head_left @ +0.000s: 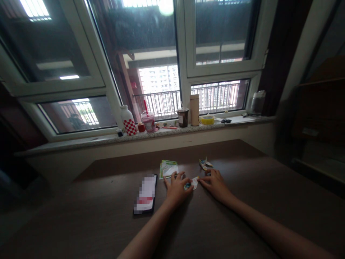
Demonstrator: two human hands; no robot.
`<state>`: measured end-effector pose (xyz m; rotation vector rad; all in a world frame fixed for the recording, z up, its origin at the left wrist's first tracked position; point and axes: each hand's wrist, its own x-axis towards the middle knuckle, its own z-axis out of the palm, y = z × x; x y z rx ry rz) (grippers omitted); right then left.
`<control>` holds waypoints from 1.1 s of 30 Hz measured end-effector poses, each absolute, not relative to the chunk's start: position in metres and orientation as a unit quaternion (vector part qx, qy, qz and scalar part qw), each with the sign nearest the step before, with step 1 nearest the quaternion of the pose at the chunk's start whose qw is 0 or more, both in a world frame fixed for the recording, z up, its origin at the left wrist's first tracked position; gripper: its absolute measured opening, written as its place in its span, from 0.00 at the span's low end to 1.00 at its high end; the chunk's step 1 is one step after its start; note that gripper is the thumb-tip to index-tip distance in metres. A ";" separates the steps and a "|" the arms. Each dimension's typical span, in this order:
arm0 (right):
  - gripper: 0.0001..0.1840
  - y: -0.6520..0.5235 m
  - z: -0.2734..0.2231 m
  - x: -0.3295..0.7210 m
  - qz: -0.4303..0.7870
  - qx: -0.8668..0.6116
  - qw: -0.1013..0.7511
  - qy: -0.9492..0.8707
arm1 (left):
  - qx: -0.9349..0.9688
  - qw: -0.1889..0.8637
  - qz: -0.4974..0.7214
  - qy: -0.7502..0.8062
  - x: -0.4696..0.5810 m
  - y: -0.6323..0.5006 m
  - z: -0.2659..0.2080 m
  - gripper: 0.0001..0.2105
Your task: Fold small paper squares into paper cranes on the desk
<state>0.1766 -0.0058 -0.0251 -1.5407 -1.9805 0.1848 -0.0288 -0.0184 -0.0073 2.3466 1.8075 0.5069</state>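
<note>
A small piece of folded paper (194, 183), white with coloured printing, is low over the brown table between my hands. My left hand (176, 187) grips its left side between thumb and forefinger, while the other fingers spread toward the green-and-white packet (169, 166). At the paper's right corner, the fingertips of my right hand (216, 184) pinch the edge. Just beyond my right hand sits a second folded paper piece (205, 164), colourful, with points sticking up. The fine folds are too small to make out.
A phone (145, 194) with a blurred-out screen lies left of my left hand on the table (107, 230). Along the windowsill stand a checkered bottle (128, 122), a pink drink cup (148, 122), a dark cup (183, 118), a tan flask (194, 110), yellow tape (207, 120) and scissors (225, 121).
</note>
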 end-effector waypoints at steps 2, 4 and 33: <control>0.13 -0.005 -0.025 0.177 0.056 -0.588 0.302 -0.749 | 0.779 0.066 0.170 0.600 -0.029 -0.018 -0.008 0.12; 0.14 -0.003 -0.024 0.177 0.043 -0.595 0.296 -0.746 | 0.779 0.062 0.169 0.600 -0.029 -0.018 -0.008 0.12; 0.10 -0.002 -0.018 0.172 0.018 -0.615 0.267 -0.742 | 0.797 0.076 0.182 0.571 -0.030 -0.021 -0.004 0.10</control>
